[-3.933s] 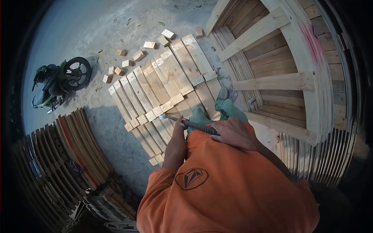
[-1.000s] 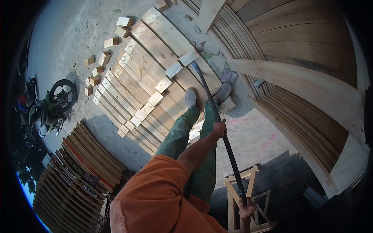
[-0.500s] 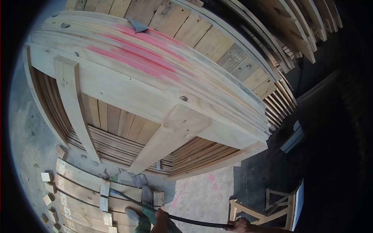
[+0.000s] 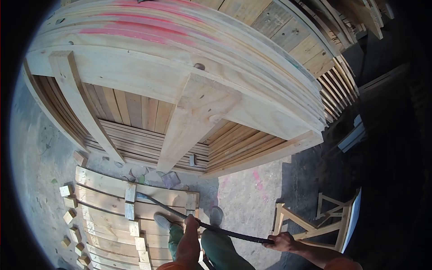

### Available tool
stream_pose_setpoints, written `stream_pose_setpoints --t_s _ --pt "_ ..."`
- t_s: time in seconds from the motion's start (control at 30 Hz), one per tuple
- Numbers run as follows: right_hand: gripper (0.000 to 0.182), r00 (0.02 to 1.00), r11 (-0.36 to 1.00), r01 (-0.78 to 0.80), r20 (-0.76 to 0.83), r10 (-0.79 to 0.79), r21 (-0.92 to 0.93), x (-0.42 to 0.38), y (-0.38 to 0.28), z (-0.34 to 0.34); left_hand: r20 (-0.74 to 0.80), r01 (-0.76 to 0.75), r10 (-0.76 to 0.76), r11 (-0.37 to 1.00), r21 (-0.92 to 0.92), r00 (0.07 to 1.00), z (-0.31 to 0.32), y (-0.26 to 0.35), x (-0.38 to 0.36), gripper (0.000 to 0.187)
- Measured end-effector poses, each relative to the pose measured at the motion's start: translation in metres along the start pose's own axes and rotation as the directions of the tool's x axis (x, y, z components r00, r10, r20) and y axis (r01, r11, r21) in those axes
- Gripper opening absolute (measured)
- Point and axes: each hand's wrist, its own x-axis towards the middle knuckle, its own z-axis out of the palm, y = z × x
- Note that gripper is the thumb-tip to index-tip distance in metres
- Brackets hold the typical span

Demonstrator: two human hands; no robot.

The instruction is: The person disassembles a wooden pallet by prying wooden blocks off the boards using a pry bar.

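Note:
A long dark pry bar (image 4: 227, 232) runs across the lower middle of the view, both my hands closed around it. My left hand (image 4: 192, 222) grips it partway along, nearer its blue-grey end. Farther right, my right hand (image 4: 281, 242) is wrapped round the opposite end. The curved metal tip of the bar lies over a wooden pallet (image 4: 105, 198) on the ground, right beside a short wooden block (image 4: 130, 192) set across its planks. My left shoe (image 4: 162, 220) stands at the pallet's edge, and my right shoe (image 4: 216, 215) is on the concrete.
A large stack of wooden frames (image 4: 135, 67) with pink paint on its edges stands just ahead. Wooden trestles (image 4: 310, 234) are at the lower right. Scraps (image 4: 170, 180) lie between stack and pallet. More pallets (image 4: 306, 40) stand behind, in shade.
The view has tipped downward, showing more of my arms. My right foot has stepped off the pallet to the right onto the concrete. The bar's tip stays by the same block.

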Motion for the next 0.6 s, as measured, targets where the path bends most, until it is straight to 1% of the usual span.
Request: stream_pose_setpoints --t_s 0.03,0.07,0.1,0.13,0.17,0.2,0.23,0.27,0.3,0.33,0.37,0.43,0.47,0.5,0.53,0.57,0.6 --pt "0.042 0.998 0.999 0.035 -0.044 -0.035 0.003 -0.003 -0.001 0.006 0.059 -0.015 0.012 0.998 0.057 0.998 -0.005 -0.001 0.008 0.009" --pt "0.039 0.993 0.999 0.049 -0.111 -0.05 -0.005 -0.002 -0.001 0.012 0.03 -0.016 0.018 0.999 -0.05 0.999 -0.004 -0.002 0.005 0.009" --pt "0.039 0.994 0.997 0.08 -0.078 -0.08 0.0 -0.002 -0.002 0.014 0.027 -0.058 0.059 0.997 -0.059 0.998 -0.002 -0.004 0.013 0.01" --pt "0.039 0.987 0.998 0.056 -0.148 -0.06 -0.027 -0.002 -0.004 0.015 0.012 -0.063 0.064 0.994 -0.085 0.998 0.0 -0.001 -0.007 0.01" --pt "0.039 0.978 0.997 0.052 -0.201 -0.063 -0.057 0.0 -0.001 0.015 0.018 -0.107 0.109 0.989 -0.103 0.994 0.001 -0.004 -0.009 0.011" --pt "0.039 0.957 0.998 0.045 -0.283 -0.055 -0.042 0.004 0.002 0.022 0.009 -0.076 0.077 0.996 -0.049 0.997 0.002 0.0 -0.017 0.012" --pt "0.039 0.966 0.989 0.137 -0.217 -0.144 -0.047 0.007 0.005 0.027 -0.01 -0.058 0.057 0.993 -0.099 0.998 0.003 0.001 -0.02 0.013" --pt "0.038 0.988 0.998 0.048 -0.147 -0.052 -0.028 0.01 0.008 0.026 -0.121 -0.108 0.09 0.982 -0.153 0.989 0.011 0.007 -0.049 0.011" --pt "0.038 0.996 0.998 -0.053 -0.07 0.051 -0.027 0.008 0.007 0.024 -0.085 -0.132 0.122 0.983 -0.126 0.989 0.009 0.006 -0.05 0.011" --pt "0.038 0.99 0.991 -0.134 0.035 0.135 -0.026 0.008 0.0 0.019 -0.059 -0.174 0.172 0.984 -0.024 0.983 0.005 0.007 -0.058 0.013" --pt "0.042 0.985 0.989 -0.142 0.089 0.145 -0.045 0.006 -0.008 0.014 0.015 -0.269 0.27 0.962 -0.043 0.963 -0.003 -0.003 -0.044 0.014" --pt "0.045 0.978 0.988 -0.154 0.145 0.149 0.027 0.005 -0.019 0.006 0.102 -0.294 0.303 0.951 -0.09 0.947 -0.008 -0.011 -0.018 0.021" --pt "0.046 0.984 0.995 -0.093 0.153 0.095 -0.021 0.003 -0.009 0.01 0.077 -0.304 0.316 0.943 -0.136 0.946 -0.005 -0.008 -0.023 0.021" --pt "0.047 0.987 0.997 -0.042 0.151 0.051 -0.059 0.004 0.002 0.016 -0.001 -0.317 0.32 0.938 -0.138 0.947 0.001 0.0 -0.034 0.024" --pt "0.049 0.988 0.999 -0.038 0.152 0.04 -0.015 0.005 0.012 0.022 -0.077 -0.308 0.3 0.943 -0.129 0.951 0.004 -0.006 -0.041 0.028" --pt "0.049 0.986 0.999 -0.026 0.162 0.029 -0.021 0.004 0.016 0.022 -0.087 -0.303 0.294 0.942 -0.141 0.952 0.006 -0.007 -0.037 0.028" --pt "0.05 0.989 1.0 -0.018 0.146 0.019 -0.011 0.007 0.013 0.018 -0.036 -0.281 0.279 0.955 -0.098 0.96 0.006 -0.003 -0.03 0.029"
